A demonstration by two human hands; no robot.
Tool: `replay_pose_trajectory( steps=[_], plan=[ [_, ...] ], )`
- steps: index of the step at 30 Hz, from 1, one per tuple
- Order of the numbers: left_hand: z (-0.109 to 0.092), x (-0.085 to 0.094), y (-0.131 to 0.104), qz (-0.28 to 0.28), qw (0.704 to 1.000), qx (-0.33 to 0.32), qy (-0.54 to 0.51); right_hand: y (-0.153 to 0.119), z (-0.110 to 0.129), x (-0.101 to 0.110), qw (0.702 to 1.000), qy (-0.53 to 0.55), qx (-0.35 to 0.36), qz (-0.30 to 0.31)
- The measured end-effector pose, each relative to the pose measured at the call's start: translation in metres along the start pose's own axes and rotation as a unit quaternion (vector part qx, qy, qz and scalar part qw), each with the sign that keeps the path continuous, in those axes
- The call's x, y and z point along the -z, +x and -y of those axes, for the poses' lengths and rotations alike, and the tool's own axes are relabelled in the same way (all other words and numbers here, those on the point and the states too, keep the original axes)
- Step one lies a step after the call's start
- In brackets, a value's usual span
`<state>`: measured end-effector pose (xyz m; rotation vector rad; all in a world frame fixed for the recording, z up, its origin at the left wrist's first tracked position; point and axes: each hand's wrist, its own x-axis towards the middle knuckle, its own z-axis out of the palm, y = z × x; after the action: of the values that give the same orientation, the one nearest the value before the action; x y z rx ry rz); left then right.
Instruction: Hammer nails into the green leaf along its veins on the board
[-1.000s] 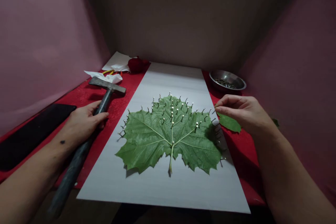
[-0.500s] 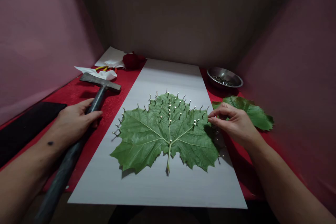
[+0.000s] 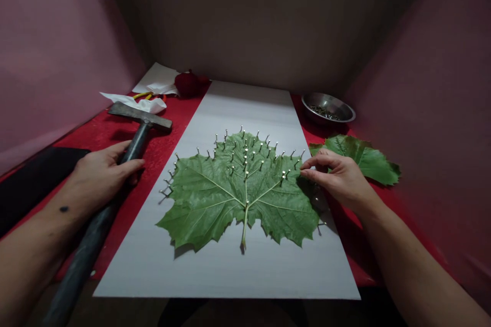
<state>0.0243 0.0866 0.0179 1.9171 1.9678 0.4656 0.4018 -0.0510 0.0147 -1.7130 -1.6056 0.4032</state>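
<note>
Gripping the hammer [image 3: 98, 225] by its handle, my left hand [image 3: 102, 173] is wrapped around the shaft beside the white board [image 3: 226, 276]. My right hand [image 3: 335, 176] has thumb and forefinger pinched together at the right edge of the lobed green leaf [image 3: 230, 191] — whether a nail sits between them I cannot tell. The leaf lies on the middle of the board, stem towards me.

As I judge it, the upper half is well along: nails [image 3: 246, 157] stand around the top lobe, down the midrib and along the left side, with a few on the right-hand vein. The lower edge and the left-hand veins look bare; part of the right edge is lost in shadow. More nails lie in the metal bowl [image 3: 339, 104] on the red tabletop [image 3: 161, 145], near a second leaf [image 3: 370, 161].
</note>
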Motion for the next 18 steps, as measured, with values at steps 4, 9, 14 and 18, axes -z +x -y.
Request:
replay_pose_trajectory(
  steps=[4,9,14,18],
  plan=[
    [0.0,-0.001,-0.001,-0.003,1.0,0.0,-0.006,-0.001,0.0,0.0,1.0,0.008,0.0,0.003],
    [-0.006,0.001,-0.002,0.0,1.0,0.012,0.014,0.0,0.0,0.0,1.0,0.008,0.002,0.01],
    [-0.012,0.004,-0.003,0.0,0.999,0.022,0.038,0.001,-0.001,0.0,1.0,-0.007,0.014,0.011],
    [-0.012,0.002,-0.001,-0.014,0.998,0.025,0.051,0.001,-0.003,-0.001,1.0,-0.014,0.024,0.008]
  ],
)
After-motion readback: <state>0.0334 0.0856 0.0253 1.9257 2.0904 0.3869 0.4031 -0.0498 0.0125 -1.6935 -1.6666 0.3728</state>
